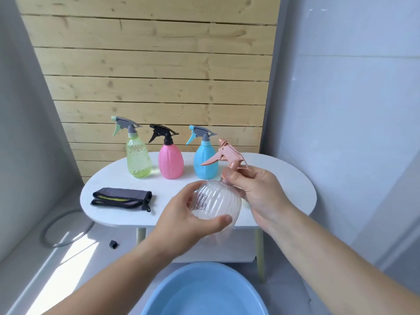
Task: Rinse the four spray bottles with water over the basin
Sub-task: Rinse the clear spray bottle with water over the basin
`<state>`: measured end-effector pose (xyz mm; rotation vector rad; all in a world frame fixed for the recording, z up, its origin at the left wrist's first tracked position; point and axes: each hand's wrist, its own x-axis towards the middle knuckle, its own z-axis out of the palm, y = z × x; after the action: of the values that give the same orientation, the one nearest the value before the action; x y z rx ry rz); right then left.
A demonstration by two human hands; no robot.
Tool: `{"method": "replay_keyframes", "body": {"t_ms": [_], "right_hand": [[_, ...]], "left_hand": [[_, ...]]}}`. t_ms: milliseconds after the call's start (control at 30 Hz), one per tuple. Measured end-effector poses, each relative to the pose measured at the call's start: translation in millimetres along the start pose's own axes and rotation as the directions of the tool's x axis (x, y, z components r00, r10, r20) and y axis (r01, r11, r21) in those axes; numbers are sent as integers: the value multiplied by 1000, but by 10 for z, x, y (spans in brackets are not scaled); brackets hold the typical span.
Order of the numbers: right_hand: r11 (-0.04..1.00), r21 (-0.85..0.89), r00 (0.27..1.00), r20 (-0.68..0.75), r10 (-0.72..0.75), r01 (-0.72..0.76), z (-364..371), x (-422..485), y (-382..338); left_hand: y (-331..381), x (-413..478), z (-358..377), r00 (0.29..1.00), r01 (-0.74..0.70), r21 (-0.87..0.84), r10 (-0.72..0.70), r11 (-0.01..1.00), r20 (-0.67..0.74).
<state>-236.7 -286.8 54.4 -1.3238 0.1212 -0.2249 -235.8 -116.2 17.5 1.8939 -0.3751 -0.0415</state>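
Observation:
A clear ribbed spray bottle (216,198) is held in the air in front of the white table (284,178). My left hand (181,214) grips its round body from below. My right hand (254,189) grips the neck under its peach trigger head (225,155). Three more bottles stand in a row at the back of the table: a yellow-green bottle (138,160), a pink bottle with a black head (170,162), and a blue bottle (203,160). The blue basin (170,292) sits on the floor below my arms, with water in it.
A folded grey cloth (122,197) lies on the left part of the table. On the floor to the left lie a grey hose loop (47,230) and a small black cap (113,244). A wooden plank wall (154,76) stands behind the table.

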Motion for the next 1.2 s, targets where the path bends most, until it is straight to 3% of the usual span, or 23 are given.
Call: {"method": "replay_keyframes", "body": {"t_ms": [100, 200, 267, 400, 467, 567, 667, 767, 967, 1100, 1200], "right_hand": [[995, 97, 999, 33, 13, -17, 13, -144, 59], [981, 166, 986, 151, 77, -102, -34, -192, 88], [978, 141, 978, 160, 132, -155, -63, -201, 121], [975, 94, 973, 133, 190, -204, -104, -195, 190], [975, 68, 970, 137, 203, -214, -124, -185, 217], [967, 75, 962, 149, 229, -242, -166, -170, 255], [969, 76, 966, 124, 227, -237, -184, -162, 295], [974, 73, 972, 113, 207, -216, -170, -175, 325], [951, 166, 957, 171, 234, -262, -173, -127, 349], [952, 179, 960, 183, 214, -247, -126, -129, 380], [951, 171, 958, 173, 228, -257, -140, -128, 376]], "left_hand": [[-33, -100, -97, 982, 161, -195, -136, 968, 133], [-26, -199, -185, 870, 425, -431, -228, 796, 437], [-31, -240, -185, 824, 472, -442, -205, 763, 528], [-197, -183, -147, 845, 356, -319, -157, 878, 511], [-264, -149, -158, 848, 395, -352, -189, 848, 496], [-301, -110, -159, 788, 500, -430, -190, 752, 585], [-284, -94, -126, 785, 389, -368, -94, 845, 612], [-331, -64, -60, 832, 400, -299, -207, 866, 515], [-388, -59, -87, 738, 561, -472, -152, 681, 657], [-405, -61, 1, 769, 429, -393, -100, 813, 631], [-430, -36, -21, 803, 461, -438, -153, 771, 576]]}}
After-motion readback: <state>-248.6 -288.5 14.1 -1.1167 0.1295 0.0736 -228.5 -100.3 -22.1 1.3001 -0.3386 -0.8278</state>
